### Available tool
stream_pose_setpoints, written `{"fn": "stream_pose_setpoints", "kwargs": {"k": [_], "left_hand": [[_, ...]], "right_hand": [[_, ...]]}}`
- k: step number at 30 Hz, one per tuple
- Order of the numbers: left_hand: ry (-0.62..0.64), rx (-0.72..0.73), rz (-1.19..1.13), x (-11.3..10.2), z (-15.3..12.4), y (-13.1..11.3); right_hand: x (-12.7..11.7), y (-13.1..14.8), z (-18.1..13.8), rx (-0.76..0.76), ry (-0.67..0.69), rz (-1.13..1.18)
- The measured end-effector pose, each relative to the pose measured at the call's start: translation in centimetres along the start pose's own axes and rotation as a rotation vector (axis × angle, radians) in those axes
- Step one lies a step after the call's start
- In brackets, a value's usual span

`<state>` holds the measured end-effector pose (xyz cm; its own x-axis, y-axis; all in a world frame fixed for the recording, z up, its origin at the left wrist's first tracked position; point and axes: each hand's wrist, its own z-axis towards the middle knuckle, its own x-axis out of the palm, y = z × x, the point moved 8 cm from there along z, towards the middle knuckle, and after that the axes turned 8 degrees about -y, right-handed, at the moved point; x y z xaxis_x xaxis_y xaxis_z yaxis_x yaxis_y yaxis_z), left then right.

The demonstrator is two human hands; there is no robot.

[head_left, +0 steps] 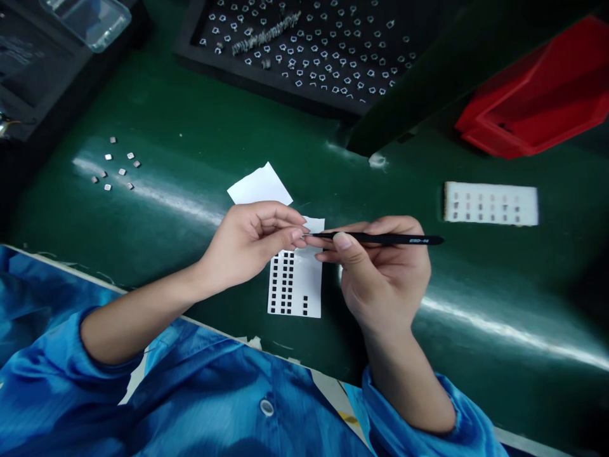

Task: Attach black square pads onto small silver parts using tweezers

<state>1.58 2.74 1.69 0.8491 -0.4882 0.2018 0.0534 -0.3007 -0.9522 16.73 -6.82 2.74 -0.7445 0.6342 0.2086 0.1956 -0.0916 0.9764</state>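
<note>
Black ESD-marked tweezers point(399, 238) lie level above a white sheet point(314, 273), clamped in the right hand's point(387, 273) grip, their tip at the left hand's point(252, 241) fingertips. The left thumb and fingers bunch around that tip — whether they pinch a part is too small to tell. A slip of the tip could prick a finger or flick away any tiny piece there, and a dropped wrist could smear the black squares point(290, 284) lined up on the sheet just below. A blank paper piece point(261, 184) sits just beyond the left hand. Farther out on the green bench point(166, 165), loose metal squares point(122, 172) lie scattered to the left — a sleeve sweeping that way might scatter them — and a white block point(490, 212) lies to the right.
</note>
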Motion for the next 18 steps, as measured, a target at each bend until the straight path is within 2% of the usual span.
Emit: {"fn": "stream_pose_setpoints", "kwargs": {"k": [6, 13, 18], "left_hand": [[-0.006, 0.05, 0.008, 0.05, -0.38, -0.02], [0.011, -0.015, -0.027, 0.2, 0.09, 0.51], [0.049, 0.027, 0.13, 0.4, 0.16, 0.18]], "right_hand": [[0.11, 0.17, -0.24, -0.017, 0.003, -0.01], [-0.11, 0.32, -0.27, -0.049, -0.027, -0.029], [-0.19, 0.37, -0.09, -0.044, -0.02, -0.027]]}}
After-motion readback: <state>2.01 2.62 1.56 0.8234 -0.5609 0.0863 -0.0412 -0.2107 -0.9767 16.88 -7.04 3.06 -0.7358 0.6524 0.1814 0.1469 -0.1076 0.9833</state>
